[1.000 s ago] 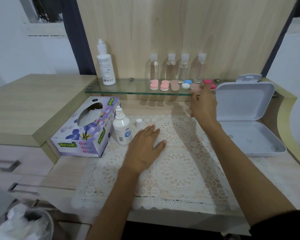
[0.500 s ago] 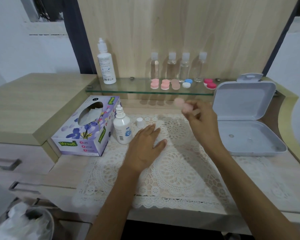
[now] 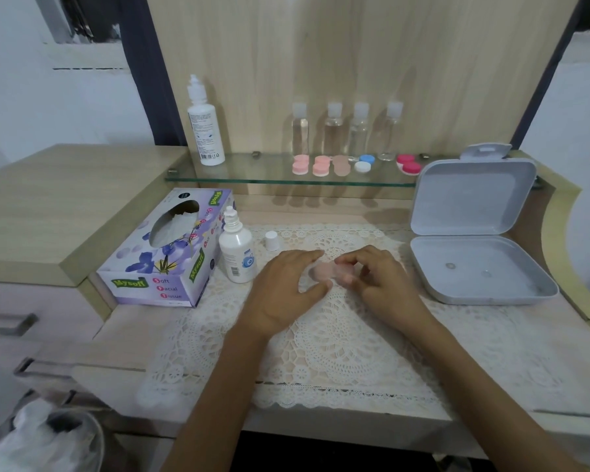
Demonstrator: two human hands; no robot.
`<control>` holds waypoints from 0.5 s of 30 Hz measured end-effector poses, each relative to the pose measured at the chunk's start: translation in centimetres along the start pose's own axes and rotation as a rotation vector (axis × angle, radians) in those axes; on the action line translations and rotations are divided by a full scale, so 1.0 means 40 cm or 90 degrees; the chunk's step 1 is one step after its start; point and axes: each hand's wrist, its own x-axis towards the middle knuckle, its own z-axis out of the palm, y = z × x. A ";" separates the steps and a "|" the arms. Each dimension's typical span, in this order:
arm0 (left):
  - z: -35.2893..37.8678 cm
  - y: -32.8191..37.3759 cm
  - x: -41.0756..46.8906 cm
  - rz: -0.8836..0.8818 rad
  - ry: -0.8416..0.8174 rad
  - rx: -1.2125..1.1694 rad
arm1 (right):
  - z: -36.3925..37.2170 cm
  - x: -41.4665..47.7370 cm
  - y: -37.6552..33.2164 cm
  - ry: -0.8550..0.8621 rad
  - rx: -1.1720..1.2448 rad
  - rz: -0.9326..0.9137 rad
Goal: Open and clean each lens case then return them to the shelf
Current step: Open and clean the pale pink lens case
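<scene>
Passed, nearest of all, a lined bin off the near left corner of the lace mat.

Found the right hand over the mat's middle, fingers curled and pinching the right end of a pale pink lens case. Could not tell whether the case hung just above the mat or rested on it. Found the left hand left of the mat's centre, fingers fairly straight, forefinger and thumb set either side of the case's left end. Could not tell whether that hand gripped the case or merely framed it.

Noted a small solution bottle on the mat's far left corner, its loose white cap just beside it, and a tissue box off the mat's left edge. Noted an open grey box off the mat's right edge.

Saw beyond the mat's far edge the glass shelf, with five other lens cases in a row, clear bottles behind them and a tall white bottle further left.

Judged the step as opening this case, both lids seemingly on. Judged the next move to call for one hand bracing the body while the other twisted a lid off, with light pressure on so small a part.
</scene>
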 end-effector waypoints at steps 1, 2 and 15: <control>0.001 -0.002 0.002 0.009 0.007 0.000 | 0.002 -0.001 0.002 0.000 -0.005 -0.004; 0.001 -0.003 0.003 0.015 0.013 -0.001 | 0.004 -0.002 0.003 0.001 -0.011 -0.007; 0.002 -0.001 0.006 0.038 0.031 0.010 | 0.013 -0.008 0.000 0.018 -0.030 -0.025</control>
